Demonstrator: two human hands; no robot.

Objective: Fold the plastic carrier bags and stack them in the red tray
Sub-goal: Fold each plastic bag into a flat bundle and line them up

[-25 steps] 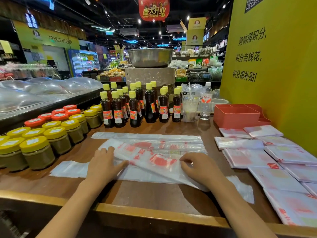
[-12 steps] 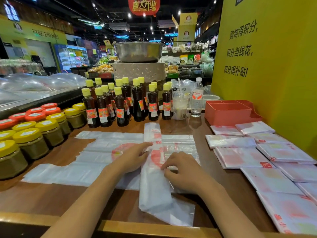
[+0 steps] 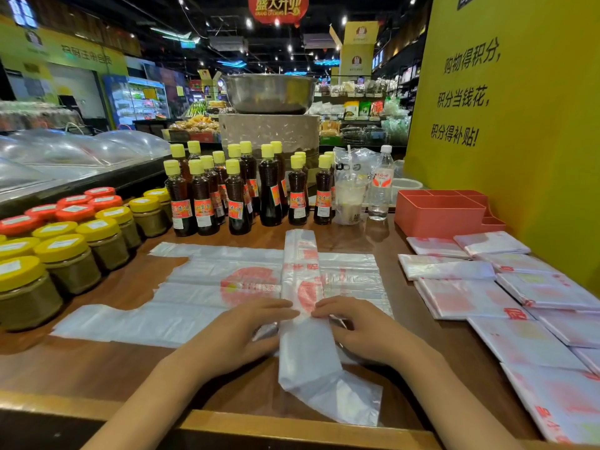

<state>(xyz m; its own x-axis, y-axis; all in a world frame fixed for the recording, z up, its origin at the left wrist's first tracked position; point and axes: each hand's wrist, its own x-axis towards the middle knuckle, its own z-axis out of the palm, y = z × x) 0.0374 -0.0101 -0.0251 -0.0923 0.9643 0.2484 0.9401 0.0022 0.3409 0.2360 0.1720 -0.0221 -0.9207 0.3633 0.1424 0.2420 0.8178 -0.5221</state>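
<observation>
On the wooden counter, a plastic carrier bag already folded into a long narrow strip lies pointing away from the person, crossing another bag spread flat beneath it. The left hand and right hand flank the strip near its middle, fingers loosely bent, with the fingertips meeting on the film beside its red print. They seem to press or lightly pinch the plastic, though I cannot tell for certain whether either hand has actually gathered film between finger and thumb.

The red tray stands well apart at the far right, against the yellow wall, and no bags show inside it from this angle. Between it and the person, folded bags lie in loose overlapping rows along the counter's right side.

The likely step is a crosswise fold of the strip. The film is thin and slick, so the strip could spring open once pressure eases. Its near end flares out at the counter's edge and could slide off or skew the fold. Since the strip rests on the flat bag, dragging it may pull that sheet along and ruffle it. Just beyond the strip's far tip stand yellow-capped sauce bottles, so a careless sweep forward might knock one over.
</observation>
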